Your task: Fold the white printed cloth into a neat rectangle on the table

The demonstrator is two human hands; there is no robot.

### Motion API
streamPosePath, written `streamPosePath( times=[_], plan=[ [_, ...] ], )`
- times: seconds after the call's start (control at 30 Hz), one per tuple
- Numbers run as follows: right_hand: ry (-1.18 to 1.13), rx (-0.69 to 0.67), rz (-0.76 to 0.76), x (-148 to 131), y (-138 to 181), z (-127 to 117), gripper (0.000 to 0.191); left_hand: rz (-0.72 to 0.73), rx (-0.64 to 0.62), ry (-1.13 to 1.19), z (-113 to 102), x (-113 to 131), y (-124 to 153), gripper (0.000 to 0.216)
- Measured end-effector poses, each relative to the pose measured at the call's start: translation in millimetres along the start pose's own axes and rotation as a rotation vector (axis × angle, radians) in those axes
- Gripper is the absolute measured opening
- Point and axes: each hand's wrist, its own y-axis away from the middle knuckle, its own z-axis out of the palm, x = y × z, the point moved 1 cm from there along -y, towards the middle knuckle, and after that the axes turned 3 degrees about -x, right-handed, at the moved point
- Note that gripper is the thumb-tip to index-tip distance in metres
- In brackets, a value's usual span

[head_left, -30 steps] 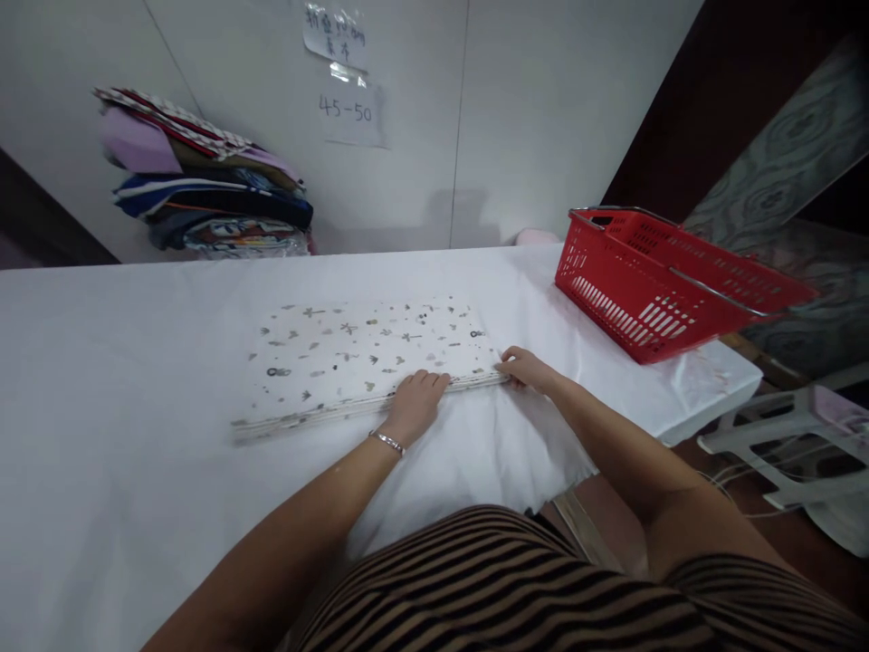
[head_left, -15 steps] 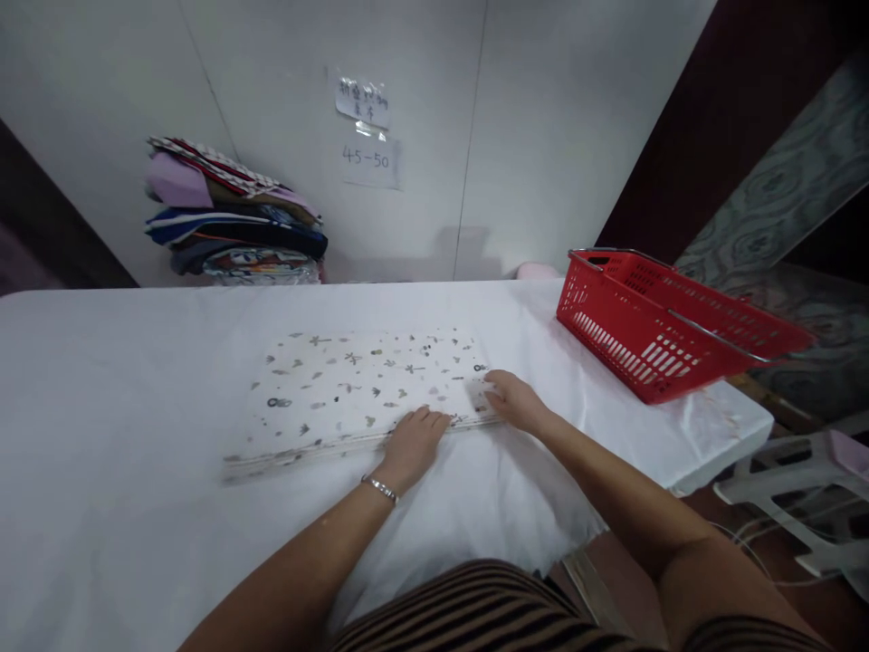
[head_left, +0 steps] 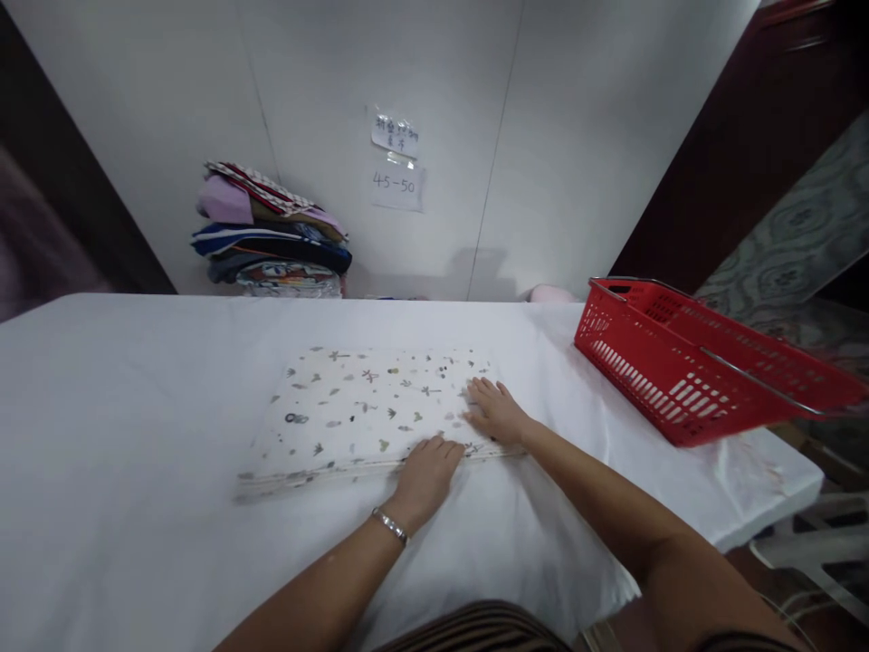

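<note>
My right hand is flat on the right end of the folded printed cloth, fingers kinda spread, not pinching anything. My left hand is over its near edge, fingers close together, thumb hidden, so can't tell if I'm pinching there. The cloth's lying right in front of me on the white-covered table, red basket off to the right.
</note>
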Motion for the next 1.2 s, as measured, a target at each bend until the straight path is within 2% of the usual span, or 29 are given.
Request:
streamPosePath(
  times=[0.17, 0.27, 0.37, 0.5, 0.67, 0.8, 1.0, 1.2],
  plan=[
    [-0.041, -0.05, -0.025, -5.7, -40.4, 4.2, 0.069, 0.007, -0.008, 0.027, 0.4, -0.4, 1.3, 0.032],
    [-0.051, -0.089, 0.004, -3.9, -51.9, 7.1, 0.07, -0.005, -0.005, 0.048, 0.2, -0.3, 2.6, 0.032],
    [-0.047, -0.071, -0.004, -7.6, -58.0, 5.0, 0.072, -0.011, -0.018, 0.065, 0.0, -0.2, 2.8, 0.029],
    [-0.04, -0.039, -0.078, -22.8, -78.0, 1.0, 0.073, -0.026, -0.043, 0.092, -1.8, 0.0, 1.9, 0.031],
    [-0.022, -0.09, -0.121, -32.6, -104.6, 4.8, 0.071, -0.06, -0.059, 0.158, -6.2, -0.6, 2.0, 0.03],
    [-0.041, -0.093, -0.102, -37.3, -114.2, 4.9, 0.074, -0.064, -0.03, 0.194, -4.4, -1.9, 2.0, 0.028],
    [-0.055, -0.114, -0.188, -54.4, -143.6, 8.0, 0.077, -0.06, 0.049, 0.188, -1.9, -2.5, 0.6, 0.02],
    [-0.058, -0.111, -0.165, -64.9, -157.2, 11.4, 0.079, -0.06, 0.049, 0.192, 0.5, -4.2, -0.6, 0.008]
  ],
)
